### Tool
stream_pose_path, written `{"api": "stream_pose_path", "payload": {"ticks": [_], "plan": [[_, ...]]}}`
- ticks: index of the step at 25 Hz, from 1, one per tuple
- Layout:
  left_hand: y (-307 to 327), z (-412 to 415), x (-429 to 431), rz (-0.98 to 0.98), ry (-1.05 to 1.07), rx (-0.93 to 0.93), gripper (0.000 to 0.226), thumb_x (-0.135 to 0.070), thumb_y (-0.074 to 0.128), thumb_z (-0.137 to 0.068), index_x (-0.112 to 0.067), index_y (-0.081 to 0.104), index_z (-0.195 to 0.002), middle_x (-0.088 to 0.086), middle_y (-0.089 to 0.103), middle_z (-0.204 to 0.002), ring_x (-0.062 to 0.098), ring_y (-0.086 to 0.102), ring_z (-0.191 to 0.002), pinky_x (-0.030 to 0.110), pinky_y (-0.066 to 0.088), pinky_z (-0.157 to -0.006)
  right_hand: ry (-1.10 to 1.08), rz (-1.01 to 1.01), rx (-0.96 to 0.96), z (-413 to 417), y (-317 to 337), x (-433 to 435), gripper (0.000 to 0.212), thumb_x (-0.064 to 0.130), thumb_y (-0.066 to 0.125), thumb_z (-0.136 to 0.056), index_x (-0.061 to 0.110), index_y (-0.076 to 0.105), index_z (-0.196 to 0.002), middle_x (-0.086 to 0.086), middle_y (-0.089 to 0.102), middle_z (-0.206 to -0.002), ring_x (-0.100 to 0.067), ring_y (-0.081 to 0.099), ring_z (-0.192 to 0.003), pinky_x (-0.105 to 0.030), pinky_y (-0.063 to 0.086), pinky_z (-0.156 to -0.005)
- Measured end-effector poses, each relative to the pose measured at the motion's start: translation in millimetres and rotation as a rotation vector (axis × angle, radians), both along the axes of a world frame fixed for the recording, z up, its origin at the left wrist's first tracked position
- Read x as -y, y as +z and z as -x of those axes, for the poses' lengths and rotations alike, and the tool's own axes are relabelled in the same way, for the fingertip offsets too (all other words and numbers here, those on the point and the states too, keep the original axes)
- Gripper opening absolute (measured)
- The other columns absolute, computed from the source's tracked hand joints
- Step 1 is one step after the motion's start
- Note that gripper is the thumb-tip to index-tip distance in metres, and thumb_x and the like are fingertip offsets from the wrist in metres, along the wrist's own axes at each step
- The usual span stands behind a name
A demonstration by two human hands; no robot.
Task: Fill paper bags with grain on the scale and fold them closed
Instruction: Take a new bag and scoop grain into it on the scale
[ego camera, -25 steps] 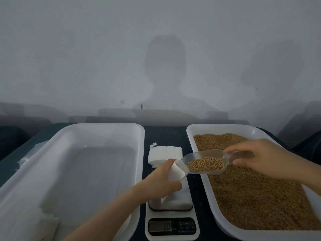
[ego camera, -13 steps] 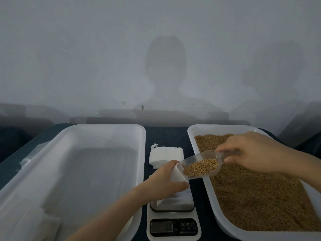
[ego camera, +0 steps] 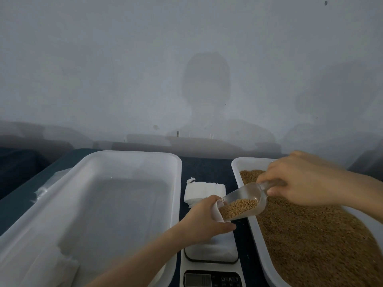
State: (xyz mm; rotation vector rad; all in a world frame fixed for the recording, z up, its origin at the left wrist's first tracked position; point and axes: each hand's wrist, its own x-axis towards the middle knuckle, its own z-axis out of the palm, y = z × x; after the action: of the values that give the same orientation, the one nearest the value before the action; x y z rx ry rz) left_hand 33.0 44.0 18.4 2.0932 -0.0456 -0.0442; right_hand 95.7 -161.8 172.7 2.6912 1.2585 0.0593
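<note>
- Dark counter (ego camera: 207, 168) against a plain grey wall (ego camera: 124, 69), nothing fancy.
- Left hand (ego camera: 204, 220) reached in from below, fingers wrapped round the top of a white paper bag (ego camera: 217, 212) on the scale (ego camera: 211, 278).
- Right hand (ego camera: 302, 179) gripped the handle of a clear scoop (ego camera: 246, 193), which was tipped down with its lip right at the bag's mouth.
- Golden-brown grain (ego camera: 238, 208) sat piled at the scoop's low end, and more filled the tray (ego camera: 257, 241) on the right.

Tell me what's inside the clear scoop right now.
Brown grain, heaped toward the lip of the scoop, which the right hand tilts down at the paper bag held by the left hand. The bag's inside is hidden by scoop and hand.
</note>
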Motion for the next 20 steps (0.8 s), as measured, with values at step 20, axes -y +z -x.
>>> {"api": "stream_pose_path", "payload": {"ticks": [20], "plan": [[-4.1, -5.4, 3.6, 0.018, 0.09, -0.062, 0.046, -0.028, 0.072, -0.077, -0.029, 0.047, -0.115, -0.01, 0.054, -0.102, 0.008, 0.058, -0.089, 0.015, 0.047, -0.07, 0.215, 0.344, 0.506, 59.9, 27.7, -67.1, 0.014, 0.01, 0.046, -0.078, 0.02, 0.055, -0.076, 0.001, 0.053, -0.075, -0.02, 0.041, -0.071, -0.037, 0.029, -0.084]]}}
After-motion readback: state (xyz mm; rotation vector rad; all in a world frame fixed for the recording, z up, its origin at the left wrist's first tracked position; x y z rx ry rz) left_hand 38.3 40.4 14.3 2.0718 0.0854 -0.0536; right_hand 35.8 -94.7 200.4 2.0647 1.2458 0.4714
